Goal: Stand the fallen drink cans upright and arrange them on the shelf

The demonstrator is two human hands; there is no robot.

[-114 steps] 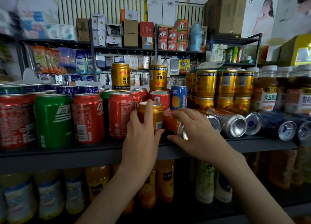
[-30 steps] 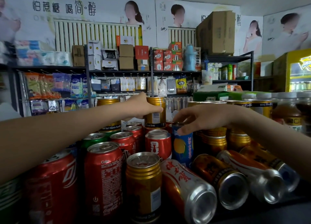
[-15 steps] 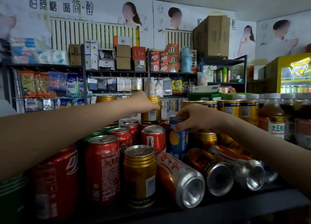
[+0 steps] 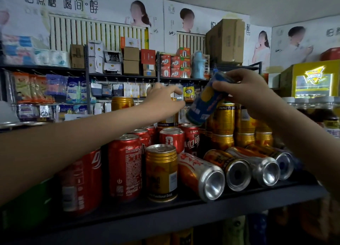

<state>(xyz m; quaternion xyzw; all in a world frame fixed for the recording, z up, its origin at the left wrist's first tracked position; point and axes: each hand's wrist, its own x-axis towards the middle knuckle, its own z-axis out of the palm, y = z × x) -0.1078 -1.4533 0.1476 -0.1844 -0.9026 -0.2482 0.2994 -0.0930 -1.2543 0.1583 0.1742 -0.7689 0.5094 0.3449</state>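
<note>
Recording the dark shelf (image 4: 184, 206) first: it runs the full width of the head view and carries all the cans.

- Upright red cans (image 4: 125, 167) fill its left half in rows, front to back.
- Stacked gold cans (image 4: 225, 119) stand at the back right, two tiers.
- Four fallen cans (image 4: 228, 167) lie side by side on the right front of the shelf, bases facing the camera and touching one another. The leftmost is orange and white, and it leans against an upright front gold can (image 4: 161, 173).
- Left hand (image 4: 163, 101): the arm reaches across the red cans to the back row. The fingers are curled over the top of a tall gold can (image 4: 167, 121) standing there. Cannot tell whether they actually close on it, because the hand hides the contact.
- Right hand (image 4: 244, 92): the fingers and thumb are wrapped round the upper end of the blue can (image 4: 206, 105).
- The blue can is off the shelf, in the air above the red cans and just in front of the gold stack. It is tilted, with its top toward the right and its base down-left.
</note>
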